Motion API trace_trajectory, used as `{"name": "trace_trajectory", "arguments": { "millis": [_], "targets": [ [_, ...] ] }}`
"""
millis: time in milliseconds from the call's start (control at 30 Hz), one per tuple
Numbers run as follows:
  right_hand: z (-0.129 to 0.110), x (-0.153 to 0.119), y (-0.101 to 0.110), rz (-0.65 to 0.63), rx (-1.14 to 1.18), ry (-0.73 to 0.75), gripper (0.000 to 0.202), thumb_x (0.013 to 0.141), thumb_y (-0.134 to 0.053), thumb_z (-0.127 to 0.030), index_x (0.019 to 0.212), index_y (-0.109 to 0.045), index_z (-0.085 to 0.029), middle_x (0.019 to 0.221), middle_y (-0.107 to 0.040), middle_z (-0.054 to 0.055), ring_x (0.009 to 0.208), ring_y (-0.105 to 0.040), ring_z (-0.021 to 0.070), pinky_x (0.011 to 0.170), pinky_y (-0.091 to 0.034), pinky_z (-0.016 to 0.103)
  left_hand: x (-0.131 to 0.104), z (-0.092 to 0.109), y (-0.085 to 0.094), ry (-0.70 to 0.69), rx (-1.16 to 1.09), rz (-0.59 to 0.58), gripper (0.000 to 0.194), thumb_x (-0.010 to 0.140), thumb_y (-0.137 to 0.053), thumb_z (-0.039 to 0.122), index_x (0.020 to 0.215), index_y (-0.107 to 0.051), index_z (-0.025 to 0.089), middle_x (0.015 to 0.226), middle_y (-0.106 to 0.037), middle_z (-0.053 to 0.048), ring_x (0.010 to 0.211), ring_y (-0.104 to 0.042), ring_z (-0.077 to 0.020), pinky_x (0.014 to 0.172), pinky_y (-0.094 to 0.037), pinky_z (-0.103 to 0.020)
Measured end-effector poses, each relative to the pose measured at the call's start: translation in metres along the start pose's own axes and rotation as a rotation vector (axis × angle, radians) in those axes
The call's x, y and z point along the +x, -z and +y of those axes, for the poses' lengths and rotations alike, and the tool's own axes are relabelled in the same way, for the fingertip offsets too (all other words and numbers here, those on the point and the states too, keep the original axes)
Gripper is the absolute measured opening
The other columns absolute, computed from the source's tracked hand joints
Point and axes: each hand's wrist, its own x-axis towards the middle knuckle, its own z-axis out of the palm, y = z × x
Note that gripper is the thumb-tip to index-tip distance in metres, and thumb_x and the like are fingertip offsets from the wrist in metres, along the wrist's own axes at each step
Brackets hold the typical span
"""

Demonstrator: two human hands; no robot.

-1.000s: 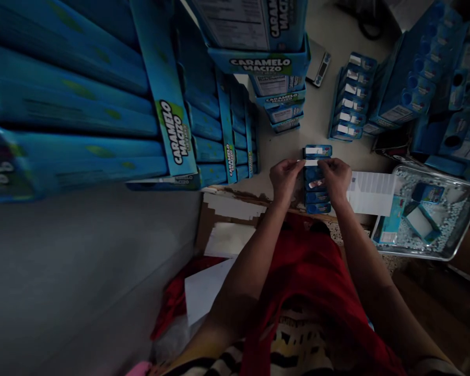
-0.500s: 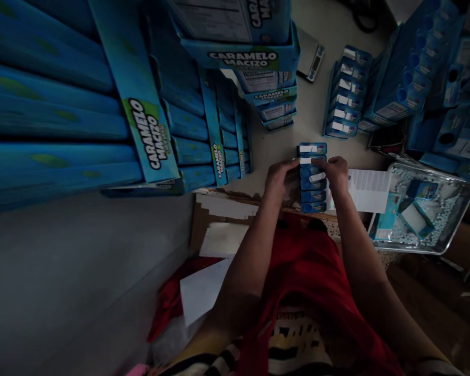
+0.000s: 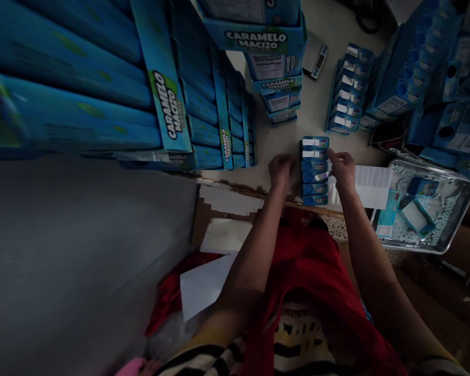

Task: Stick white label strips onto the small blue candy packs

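In front of me a short row of small blue boxes (image 3: pixel 314 189) lies on the table near its edge. White label strips are on the two farthest boxes. My right hand (image 3: pixel 342 168) is at the row's right side, thumb and forefinger close together by the second box. A loose white label strip (image 3: pixel 321 177) sticks out from its lower fingers, over the middle boxes. To the left of the row, a small gap away, my left hand (image 3: pixel 281 169) rests low with its fingers curled in; I see nothing in it.
A white sheet of labels (image 3: pixel 372 187) lies right of the row, beside a metal tray (image 3: pixel 452 243) with white pellets and boxes. Another labelled row (image 3: pixel 347 91) stands farther back, near a small scale (image 3: pixel 315 55). Tall stacks of blue cartons (image 3: pixel 172 120) rise at left.
My left hand has drawn away from the boxes to the left. My right hand has shifted right, off the second box, carrying the loose label strip. The second box's label now lies uncovered.
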Motion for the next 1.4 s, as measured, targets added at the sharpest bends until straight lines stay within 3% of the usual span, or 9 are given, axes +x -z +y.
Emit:
{"name": "trace_trajectory", "arguments": {
  "millis": [67,100,233,333,467,633,867,1033,1400],
  "targets": [
    [-0.005,-0.011,0.005,0.029,0.07,0.01,0.051,0.082,-0.072,-0.072,0.088,-0.051,-0.025,0.069,-0.054,-0.004,0.067,-0.06,0.0164,0.058,-0.052,0.029,-0.029,0.01,0.011,-0.109,0.038,0.064,0.032,0.084,-0.08,0.048,0.08,-0.068,0.018,0.07,-0.066,0.0,0.061,-0.057,-0.0108,0.058,-0.042,-0.023],
    [-0.007,-0.015,0.006,0.027,0.095,0.019,0.051,0.083,-0.072,-0.072,0.088,-0.051,-0.025,0.069,-0.053,-0.004,0.065,-0.059,0.0157,0.056,-0.051,0.028,-0.045,0.015,0.016,-0.106,0.028,0.021,0.037,0.086,-0.077,0.054,0.083,-0.07,0.018,0.072,-0.068,-0.001,0.06,-0.057,-0.0109,0.057,-0.042,-0.023],
    [-0.012,-0.029,0.002,0.0,0.105,0.055,0.051,0.084,-0.073,-0.071,0.087,-0.05,-0.025,0.068,-0.051,-0.005,0.06,-0.056,0.0134,0.053,-0.048,0.026,-0.096,0.034,0.02,0.123,-0.041,-0.288,0.052,0.076,-0.084,0.062,0.1,-0.077,0.017,0.083,-0.075,-0.005,0.054,-0.06,-0.0122,0.049,-0.042,-0.025],
    [-0.01,-0.032,-0.002,-0.009,0.075,0.063,0.05,0.085,-0.072,-0.071,0.087,-0.051,-0.025,0.069,-0.053,-0.004,0.065,-0.059,0.0139,0.055,-0.047,0.026,-0.109,0.041,0.014,0.179,-0.043,-0.324,0.048,0.062,-0.094,0.052,0.088,-0.077,0.016,0.08,-0.075,-0.004,0.056,-0.062,-0.0119,0.052,-0.048,-0.025],
    [-0.005,-0.034,0.005,-0.112,0.152,-0.035,0.052,0.08,-0.077,-0.069,0.091,-0.051,-0.026,0.068,-0.058,-0.005,0.062,-0.059,0.0129,0.055,-0.044,0.025,-0.103,0.04,0.017,0.151,-0.055,-0.232,0.042,0.057,-0.095,0.048,0.075,-0.072,0.017,0.067,-0.069,0.0,0.055,-0.06,-0.0106,0.052,-0.048,-0.023],
    [0.0,-0.041,0.02,-0.287,0.233,-0.108,0.059,0.057,-0.093,-0.044,0.099,-0.056,-0.025,0.073,-0.069,-0.005,0.063,-0.065,0.0141,0.06,-0.048,0.027,-0.087,0.042,0.032,0.105,0.022,-0.23,0.035,0.062,-0.09,0.044,0.075,-0.072,0.016,0.061,-0.066,0.001,0.052,-0.058,-0.0103,0.052,-0.047,-0.023],
    [-0.002,-0.045,-0.001,0.049,-0.054,0.146,0.04,0.07,-0.081,-0.037,0.091,-0.048,-0.027,0.074,-0.073,-0.004,0.073,-0.075,0.0203,0.072,-0.054,0.034,-0.058,0.051,0.03,-0.018,0.288,-0.223,0.021,0.074,-0.08,0.035,0.071,-0.069,0.018,0.056,-0.061,0.003,0.05,-0.057,-0.0116,0.053,-0.045,-0.023],
    [-0.002,-0.037,-0.014,0.096,-0.203,0.202,0.035,0.078,-0.072,-0.034,0.098,-0.044,-0.029,0.078,-0.073,-0.007,0.076,-0.076,0.0203,0.078,-0.054,0.036,-0.041,0.055,0.027,-0.021,0.364,-0.2,0.019,0.076,-0.08,0.034,0.075,-0.07,0.018,0.062,-0.064,0.003,0.052,-0.059,-0.012,0.055,-0.045,-0.024],
    [-0.011,-0.038,-0.016,0.129,-0.225,0.144,0.035,0.074,-0.075,-0.028,0.094,-0.046,-0.029,0.076,-0.072,-0.007,0.077,-0.073,0.0201,0.083,-0.053,0.037,-0.031,0.041,0.025,-0.02,0.245,-0.218,0.021,0.075,-0.083,0.034,0.072,-0.069,0.019,0.058,-0.061,0.001,0.05,-0.057,-0.013,0.05,-0.044,-0.024]
  ]
}}
